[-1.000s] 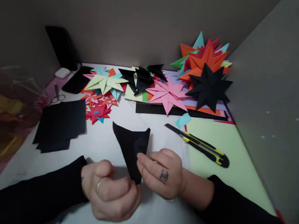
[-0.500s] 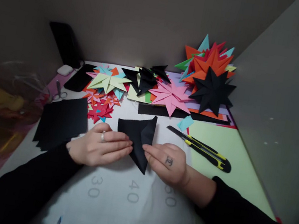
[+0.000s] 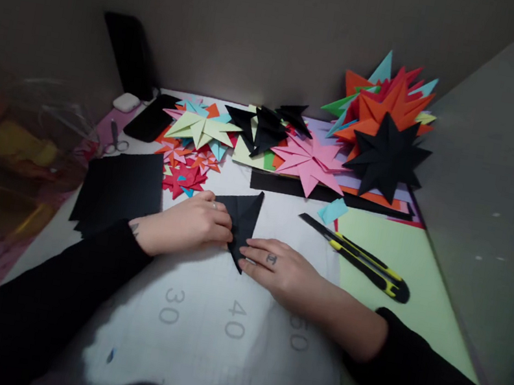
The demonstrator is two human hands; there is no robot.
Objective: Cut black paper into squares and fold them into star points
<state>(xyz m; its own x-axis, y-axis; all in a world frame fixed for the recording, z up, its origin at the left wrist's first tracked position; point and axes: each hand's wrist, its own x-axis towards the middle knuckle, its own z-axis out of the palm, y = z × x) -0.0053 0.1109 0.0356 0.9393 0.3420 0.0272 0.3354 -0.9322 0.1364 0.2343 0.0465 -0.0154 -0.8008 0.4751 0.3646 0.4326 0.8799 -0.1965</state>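
A folded sheet of black paper (image 3: 244,216) lies on the white gridded surface, tapering to a point towards me. My left hand (image 3: 195,225) covers its left side with bent fingers closed on the paper. On the opposite edge, my right hand (image 3: 278,268) holds the paper near its lower tip with long, fairly straight fingers. Both thumbs are hidden. Left of my left hand is a stack of black paper squares (image 3: 121,193). A yellow-and-black utility knife (image 3: 363,263) with its blade out lies beyond my right hand.
Small folded paper stars (image 3: 185,177) lie behind my left hand. Black folded pieces (image 3: 267,132), a pink star (image 3: 310,162) and a large black star (image 3: 391,159) sit at the back. Scissors (image 3: 115,141) and a dark phone (image 3: 151,117) are back left. A light-blue scrap (image 3: 332,212) lies near the knife.
My left fingers have curled further over the paper's left side, hiding more of it. The right hand stays at its right edge. The whole view has shifted slightly.
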